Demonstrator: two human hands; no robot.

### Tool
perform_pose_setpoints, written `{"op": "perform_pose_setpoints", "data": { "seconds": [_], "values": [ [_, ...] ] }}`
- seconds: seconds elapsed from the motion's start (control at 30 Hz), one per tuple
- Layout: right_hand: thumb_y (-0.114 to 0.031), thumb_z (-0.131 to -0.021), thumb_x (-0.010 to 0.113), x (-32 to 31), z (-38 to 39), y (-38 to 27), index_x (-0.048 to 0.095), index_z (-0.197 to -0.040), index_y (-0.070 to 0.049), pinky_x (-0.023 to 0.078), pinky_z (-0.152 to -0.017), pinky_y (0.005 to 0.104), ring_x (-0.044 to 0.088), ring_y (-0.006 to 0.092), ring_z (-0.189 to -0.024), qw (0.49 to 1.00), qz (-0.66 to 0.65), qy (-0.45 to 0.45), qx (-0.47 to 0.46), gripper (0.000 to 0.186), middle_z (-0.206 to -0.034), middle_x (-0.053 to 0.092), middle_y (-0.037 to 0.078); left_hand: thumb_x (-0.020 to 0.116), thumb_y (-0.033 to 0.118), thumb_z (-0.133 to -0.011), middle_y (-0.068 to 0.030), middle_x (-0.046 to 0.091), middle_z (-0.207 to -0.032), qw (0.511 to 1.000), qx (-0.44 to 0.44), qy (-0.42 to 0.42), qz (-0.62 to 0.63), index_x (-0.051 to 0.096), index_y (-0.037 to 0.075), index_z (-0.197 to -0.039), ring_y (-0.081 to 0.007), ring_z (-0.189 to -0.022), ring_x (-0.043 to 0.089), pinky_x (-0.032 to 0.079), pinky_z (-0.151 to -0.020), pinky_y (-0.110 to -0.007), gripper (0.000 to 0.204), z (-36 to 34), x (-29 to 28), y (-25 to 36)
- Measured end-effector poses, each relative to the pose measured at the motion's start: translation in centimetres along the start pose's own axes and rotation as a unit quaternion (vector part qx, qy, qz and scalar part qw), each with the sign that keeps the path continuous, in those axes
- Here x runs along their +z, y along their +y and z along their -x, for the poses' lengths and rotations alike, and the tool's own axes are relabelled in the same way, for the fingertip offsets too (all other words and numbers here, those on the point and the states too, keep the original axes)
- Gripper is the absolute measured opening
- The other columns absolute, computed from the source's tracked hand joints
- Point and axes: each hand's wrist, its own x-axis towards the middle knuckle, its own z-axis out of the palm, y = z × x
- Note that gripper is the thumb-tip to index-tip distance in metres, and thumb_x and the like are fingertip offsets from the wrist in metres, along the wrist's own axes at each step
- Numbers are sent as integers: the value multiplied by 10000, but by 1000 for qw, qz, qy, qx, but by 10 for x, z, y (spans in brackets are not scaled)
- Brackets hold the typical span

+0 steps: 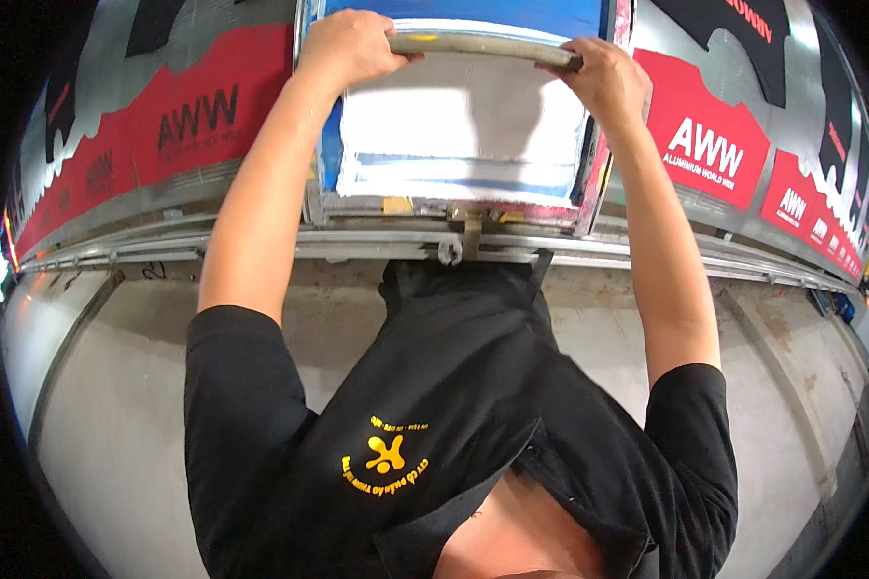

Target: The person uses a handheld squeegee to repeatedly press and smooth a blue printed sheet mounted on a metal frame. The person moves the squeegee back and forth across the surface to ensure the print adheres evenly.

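My left hand (pixel 362 48) grips the left end of a long squeegee (pixel 478 48) with a grey-green body, and my right hand (pixel 608 77) grips its right end. The squeegee lies across the upper part of a screen-printing frame (pixel 316 198) with blue and white mesh. A broad patch of white ink (pixel 415 116) spreads below the squeegee, shadowed on the right. A metal clamp (pixel 471 232) sits at the middle of the frame's near edge.
Printed boards with red shapes (pixel 695 106) and black pieces (pixel 753 58) line both sides, resting on silvery surfaces. A metal rail (pixel 357 249) runs along the near side at my waist. Below it is a grey floor (pixel 116 415).
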Motion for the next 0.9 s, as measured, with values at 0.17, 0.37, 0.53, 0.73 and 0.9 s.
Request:
{"op": "perform_pose_setpoints", "data": {
  "seconds": [0.17, 0.37, 0.53, 0.73, 0.9],
  "values": [
    [-357, -718, 896, 6, 112, -24, 807, -1006, -266, 581, -725, 334, 726, 178, -837, 1000, -5, -7, 2, 315, -885, 757, -31, 793, 451, -735, -111, 741, -1023, 994, -49, -97, 29, 769, 178, -1081, -334, -993, 716, 590, -846, -481, 441, 98, 25, 46],
    [-90, -658, 817, 6, 178, -46, 705, -980, -193, 535, -818, 364, 666, 226, -950, 995, -98, 17, -18, 357, -942, 678, -16, 850, 234, -680, -79, 692, -1243, 995, -77, -24, 64, 692, 140, -1209, -311, -1179, 651, 567, -958, -457, 560, 174, 50, 71],
    [-30, -626, 791, 4, 216, -51, 697, -1029, -144, 510, -878, 381, 640, 259, -1012, 991, -125, -2, -45, 430, -1013, 683, 19, 854, 192, -691, -85, 663, -1320, 996, -45, 37, 74, 630, 87, -1301, -301, -1259, 613, 538, -1022, -448, 658, 221, 80, 82],
    [-144, -695, 837, -40, 201, -48, 745, -964, -171, 520, -763, 391, 660, 241, -855, 987, -137, -47, -75, 286, -882, 686, 9, 831, 400, -771, -106, 770, -1105, 987, -46, -149, 43, 776, 165, -1152, -303, -1040, 729, 592, -895, -444, 451, 204, 6, 77],
    [-416, -808, 845, -37, 93, -11, 745, -896, -165, 559, -693, 419, 695, 246, -826, 998, -52, -37, -24, 284, -830, 691, 39, 723, 626, -850, -146, 773, -911, 991, 14, -133, 24, 807, 162, -1024, -335, -870, 759, 612, -762, -480, 502, 75, -18, 32]
  ]
}}
